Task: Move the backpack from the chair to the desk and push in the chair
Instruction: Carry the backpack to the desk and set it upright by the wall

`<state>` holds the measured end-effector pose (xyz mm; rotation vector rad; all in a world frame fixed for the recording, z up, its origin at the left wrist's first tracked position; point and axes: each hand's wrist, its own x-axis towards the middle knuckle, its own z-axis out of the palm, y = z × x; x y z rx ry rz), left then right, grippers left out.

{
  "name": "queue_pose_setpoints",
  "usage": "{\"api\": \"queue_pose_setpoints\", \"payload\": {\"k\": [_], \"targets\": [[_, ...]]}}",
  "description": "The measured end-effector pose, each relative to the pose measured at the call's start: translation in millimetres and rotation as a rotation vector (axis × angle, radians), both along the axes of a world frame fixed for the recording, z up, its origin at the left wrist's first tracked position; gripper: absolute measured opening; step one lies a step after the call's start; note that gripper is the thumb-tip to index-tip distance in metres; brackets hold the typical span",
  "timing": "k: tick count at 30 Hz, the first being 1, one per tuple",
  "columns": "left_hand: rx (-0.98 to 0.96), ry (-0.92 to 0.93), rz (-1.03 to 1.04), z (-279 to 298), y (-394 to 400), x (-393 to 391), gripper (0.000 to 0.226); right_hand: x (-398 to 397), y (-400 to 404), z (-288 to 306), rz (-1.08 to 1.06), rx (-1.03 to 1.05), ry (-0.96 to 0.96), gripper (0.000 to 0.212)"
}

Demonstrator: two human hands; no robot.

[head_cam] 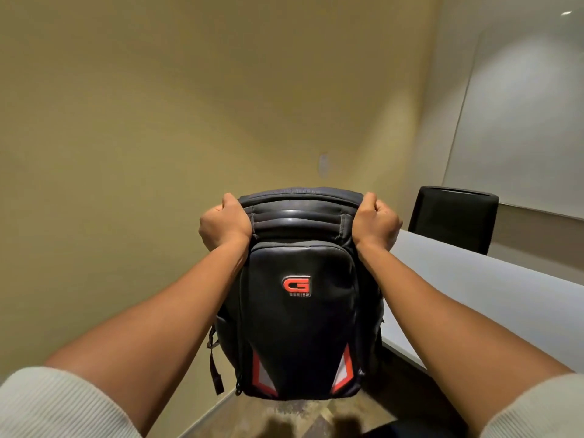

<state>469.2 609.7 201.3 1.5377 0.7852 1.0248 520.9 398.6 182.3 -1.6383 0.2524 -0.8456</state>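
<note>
a person holds a black backpack (303, 295) up in the air in front of them, both arms stretched forward. the left hand (225, 223) is clamped on the top left corner of the bag and the right hand (376, 223) on the top right corner, fingers curled over the top edge. the bag hangs upright, its front with a red logo facing the viewer, above the floor (284, 415) and just left of a pale grey table (493, 298) that runs along the right side.

judging by this, the bag is already lifted clear and is partway to the table; setting it down and pushing in the chair are not yet done.

the chair it came from is not visible. a black chair (455, 216) stands at the far end of the table, but whether it is the one to push in cannot be told. the fingertips are hidden behind the bag.
</note>
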Motion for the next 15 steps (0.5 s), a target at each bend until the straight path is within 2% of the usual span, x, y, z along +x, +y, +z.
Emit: {"api": "queue_pose_setpoints", "payload": {"k": [10,13,15], "targets": [[-0.054,0.096,-0.12,-22,24,156,0.037,149,28,-36,-0.078,0.068,0.048,0.043],[-0.126,0.102,-0.175,-26,31,217,0.036,211,37,-44,-0.111,0.091,0.072,0.042],[-0.144,0.104,-0.207,-30,32,228,0.036,221,38,-43,-0.11,0.096,0.089,0.041]]}}
